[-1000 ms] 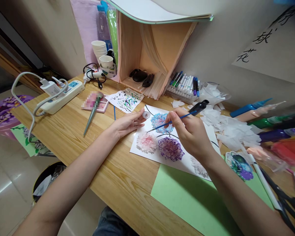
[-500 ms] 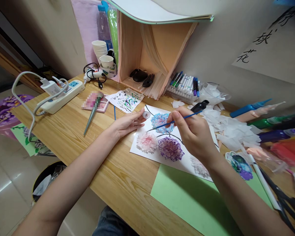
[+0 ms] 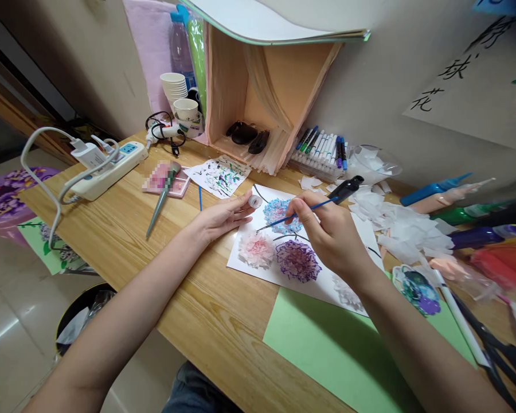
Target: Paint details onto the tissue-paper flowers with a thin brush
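White paper (image 3: 251, 261) with crinkled blue, pink and purple paper flowers and dark painted stems lies on the wooden desk. Between the thumb and fingers of my left hand (image 3: 227, 218) is a small whitish cap (image 3: 255, 201), held at the paper's left edge. My right hand (image 3: 329, 229) pinches a thin blue paintbrush (image 3: 309, 209) over the blue flower (image 3: 277, 213). The brush's dark tip points down left, just above the pink flower (image 3: 257, 249). Right of that is the purple flower (image 3: 298, 260). My right wrist partly covers a pale flower (image 3: 346, 291).
Green paper (image 3: 309, 338) lies under the white sheet. On the right are torn white tissue (image 3: 413, 229), paint bottles (image 3: 434, 189), a paint-smeared palette (image 3: 419, 291) and black scissors (image 3: 494, 344). A power strip (image 3: 107, 172) and large brush (image 3: 161, 201) sit left.
My right hand and the brush's rear end have shifted slightly left and down, while the tip stays almost in place. My left hand still holds the cap.
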Motion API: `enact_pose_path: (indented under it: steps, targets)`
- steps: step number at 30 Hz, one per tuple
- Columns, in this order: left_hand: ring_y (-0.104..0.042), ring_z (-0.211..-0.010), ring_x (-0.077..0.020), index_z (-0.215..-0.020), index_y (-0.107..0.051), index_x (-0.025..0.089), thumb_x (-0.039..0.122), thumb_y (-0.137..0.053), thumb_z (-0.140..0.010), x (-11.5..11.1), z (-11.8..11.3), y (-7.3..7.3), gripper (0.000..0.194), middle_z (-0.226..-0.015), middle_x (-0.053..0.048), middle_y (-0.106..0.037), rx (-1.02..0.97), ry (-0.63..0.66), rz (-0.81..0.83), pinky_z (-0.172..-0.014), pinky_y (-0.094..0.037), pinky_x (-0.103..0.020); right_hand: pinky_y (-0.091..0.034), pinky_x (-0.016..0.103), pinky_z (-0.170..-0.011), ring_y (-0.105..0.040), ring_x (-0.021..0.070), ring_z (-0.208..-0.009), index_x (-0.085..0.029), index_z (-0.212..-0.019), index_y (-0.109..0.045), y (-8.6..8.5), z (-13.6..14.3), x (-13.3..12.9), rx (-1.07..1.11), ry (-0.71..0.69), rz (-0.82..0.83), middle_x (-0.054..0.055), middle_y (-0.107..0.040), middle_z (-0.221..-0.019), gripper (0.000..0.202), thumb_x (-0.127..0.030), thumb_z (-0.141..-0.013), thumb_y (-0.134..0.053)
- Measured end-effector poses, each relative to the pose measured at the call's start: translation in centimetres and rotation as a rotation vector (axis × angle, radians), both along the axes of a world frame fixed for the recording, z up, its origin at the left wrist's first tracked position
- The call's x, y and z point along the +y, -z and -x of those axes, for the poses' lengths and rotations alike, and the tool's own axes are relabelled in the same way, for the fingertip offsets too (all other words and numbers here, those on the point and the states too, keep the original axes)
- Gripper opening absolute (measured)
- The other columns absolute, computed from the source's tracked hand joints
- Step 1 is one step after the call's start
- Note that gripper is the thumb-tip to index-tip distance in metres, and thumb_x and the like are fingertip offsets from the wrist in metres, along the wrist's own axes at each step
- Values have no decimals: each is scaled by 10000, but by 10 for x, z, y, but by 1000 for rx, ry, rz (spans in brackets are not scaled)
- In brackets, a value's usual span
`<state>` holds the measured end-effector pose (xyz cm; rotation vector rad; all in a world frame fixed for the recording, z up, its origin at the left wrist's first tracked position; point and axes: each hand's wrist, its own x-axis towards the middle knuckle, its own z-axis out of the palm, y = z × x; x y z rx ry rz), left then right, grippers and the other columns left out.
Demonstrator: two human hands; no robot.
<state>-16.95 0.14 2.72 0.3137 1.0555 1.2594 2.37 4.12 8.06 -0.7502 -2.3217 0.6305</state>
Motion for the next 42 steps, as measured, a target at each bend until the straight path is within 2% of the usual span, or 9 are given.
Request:
enact_pose_path:
  steps: [15,21,26,32,38,42]
  targets:
    - [-592,-881,-129,-767,-672,167,339,-750,-686,-1,1,1,205,-857,-28,-664,-2,3,-15,-993,-356,-343,-368,262,-611,-522,121,-631,-194,-723,-551,-2,-1,0,65,26,51,1,-570,-672,328,-357,-945,-373]
    - [-587,-847,-115,-759,-675,164,346,-745,-692,0,1,1,207,-842,-22,-659,5,2,-3,-992,-351,-342,-376,268,-637,-535,128,-665,-187,-736,-562,2,2,1,-29,-21,33,4,-592,-693,312,-338,-942,-382]
    - [-581,-817,-108,-740,-675,155,327,-735,-710,1,1,0,185,-822,-21,-658,-3,-7,19,-981,-355,-336,-380,271,-611,-533,118,-627,-193,-714,-570,-7,-5,2,95,32,11,3,-582,-671,328,-341,-942,-385]
    - [-586,-768,-102,-727,-666,160,319,-758,-681,-1,-1,-3,190,-798,-14,-670,1,-14,15,-940,-371,-322,-384,290,-564,-521,128,-591,-220,-685,-562,-17,-10,-1,435,124,-34,10,-562,-649,331,-307,-947,-379]
    - [-575,-708,-89,-707,-664,156,352,-817,-578,-3,-3,-1,280,-754,-2,-666,49,12,-8,-891,-380,-289,-407,288,-633,-532,125,-669,-203,-750,-575,-11,-8,2,391,68,-62,11,-581,-710,294,-293,-950,-380]
    - [-577,-696,-85,-692,-655,153,345,-817,-580,-4,-4,0,275,-752,0,-660,37,10,1,-863,-397,-274,-406,279,-654,-530,118,-686,-197,-759,-575,-6,-7,2,332,35,-54,6,-584,-719,281,-273,-949,-382]
